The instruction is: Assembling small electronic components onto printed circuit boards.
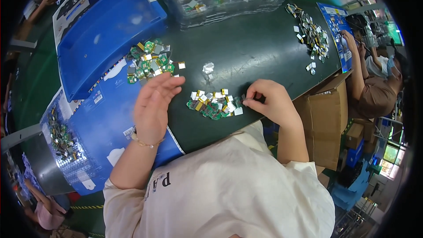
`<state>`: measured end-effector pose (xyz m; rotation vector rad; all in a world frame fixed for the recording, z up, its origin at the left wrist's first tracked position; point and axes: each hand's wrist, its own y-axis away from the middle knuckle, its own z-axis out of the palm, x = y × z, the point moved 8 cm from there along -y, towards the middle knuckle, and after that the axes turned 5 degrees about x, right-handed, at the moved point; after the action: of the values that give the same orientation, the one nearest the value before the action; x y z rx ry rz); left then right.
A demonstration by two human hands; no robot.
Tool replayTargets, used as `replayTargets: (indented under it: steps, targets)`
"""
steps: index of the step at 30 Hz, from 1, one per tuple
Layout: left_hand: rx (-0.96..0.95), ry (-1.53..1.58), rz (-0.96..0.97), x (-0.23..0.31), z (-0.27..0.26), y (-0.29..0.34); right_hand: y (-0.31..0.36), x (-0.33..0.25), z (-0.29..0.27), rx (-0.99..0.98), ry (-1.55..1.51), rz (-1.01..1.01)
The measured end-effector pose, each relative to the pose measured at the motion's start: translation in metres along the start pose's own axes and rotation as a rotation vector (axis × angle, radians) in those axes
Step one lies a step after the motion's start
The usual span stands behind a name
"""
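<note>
In front of me on the dark green tabletop lies a small pile of circuit boards with silver battery cells (213,105). My right hand (274,102) is at the pile's right edge, thumb and forefinger pinched together on a small dark piece too tiny to make out. My left hand (152,105) hovers left of the pile, palm turned inward, its fingers apart and holding nothing. Just beyond its fingertips a second heap of green boards and cells (150,61) rests partly on a blue printed sheet (105,123). A crumpled clear scrap (208,68) lies behind the near pile.
A blue plastic bin (110,35) stands at the far left. Stacked clear trays (220,0) with boards are at the back. Another heap (313,35) spreads at the far right, near a co-worker's hand (349,39). A cardboard box (324,123) stands beside the table's right edge.
</note>
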<state>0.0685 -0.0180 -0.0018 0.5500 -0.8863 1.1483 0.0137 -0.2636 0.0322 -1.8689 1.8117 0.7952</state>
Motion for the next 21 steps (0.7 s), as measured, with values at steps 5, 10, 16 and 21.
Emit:
replayTargets:
  steps: [5,10,16,21]
  targets:
    - [-0.178,-0.140,-0.121,-0.009,0.023,0.010,0.001,-0.004,-0.020,0.362,-0.332,-0.030]
    - [-0.617,-0.405,-0.172,-0.010,0.065,0.026,-0.010,-0.050,-0.007,0.474,-0.321,-0.383]
    - [-0.464,-0.271,-0.332,-0.021,0.054,0.028,-0.018,-0.098,0.016,0.452,-0.168,-0.570]
    - [-0.027,-0.120,-0.381,-0.024,0.020,0.018,-0.019,-0.115,0.025,0.496,-0.001,-0.687]
